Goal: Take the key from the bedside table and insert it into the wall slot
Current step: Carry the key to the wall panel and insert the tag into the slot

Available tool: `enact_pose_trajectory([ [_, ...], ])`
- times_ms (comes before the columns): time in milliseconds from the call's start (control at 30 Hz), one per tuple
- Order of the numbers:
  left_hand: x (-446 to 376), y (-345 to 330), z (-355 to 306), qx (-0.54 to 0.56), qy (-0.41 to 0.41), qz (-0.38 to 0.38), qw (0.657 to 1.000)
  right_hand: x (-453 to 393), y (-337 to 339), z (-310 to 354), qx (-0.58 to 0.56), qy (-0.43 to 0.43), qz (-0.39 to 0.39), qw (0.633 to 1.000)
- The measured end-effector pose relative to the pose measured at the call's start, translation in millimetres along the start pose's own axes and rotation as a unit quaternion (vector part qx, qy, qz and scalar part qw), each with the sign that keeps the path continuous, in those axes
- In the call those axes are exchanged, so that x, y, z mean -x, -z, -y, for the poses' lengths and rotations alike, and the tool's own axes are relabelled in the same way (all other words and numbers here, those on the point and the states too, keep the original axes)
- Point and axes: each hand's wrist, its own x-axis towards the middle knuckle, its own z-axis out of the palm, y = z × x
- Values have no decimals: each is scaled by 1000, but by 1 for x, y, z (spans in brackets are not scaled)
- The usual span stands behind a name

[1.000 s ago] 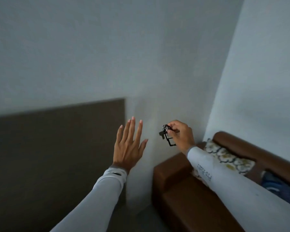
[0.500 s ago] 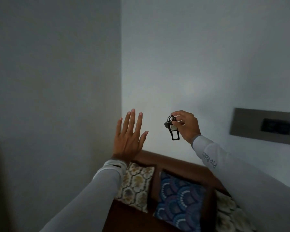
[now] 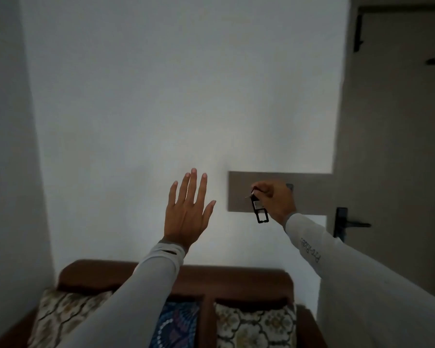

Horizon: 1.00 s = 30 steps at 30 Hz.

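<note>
Key [image 3: 254,195] already picked up, pinched in right hand [image 3: 276,200] fingers; black rectangular tag hangs below grip. Hand raised in front of grey flat wall panel [image 3: 312,190]; slot mostly hidden behind knuckles, can't tell exact spot. Insertion not yet done. Left hand [image 3: 186,209] empty, fingers spread, well apart to left of grip. Wall matte white.

My arms wear long, snug, pale grey sleeves; L sleeve [image 3: 146,277] has a dark cuff slit, R sleeve [image 3: 337,262] small dark lettering.
</note>
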Motion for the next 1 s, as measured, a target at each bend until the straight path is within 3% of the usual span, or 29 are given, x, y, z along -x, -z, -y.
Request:
enact_pose_trajectory([
  [467,-168,-254,-95,43,-45,10,998,-204,73,-172,45,5,-54,998],
  [1000,-290,-430,-137,12,-47,-31,998,-347,71,-308,-35,23,-44,998],
])
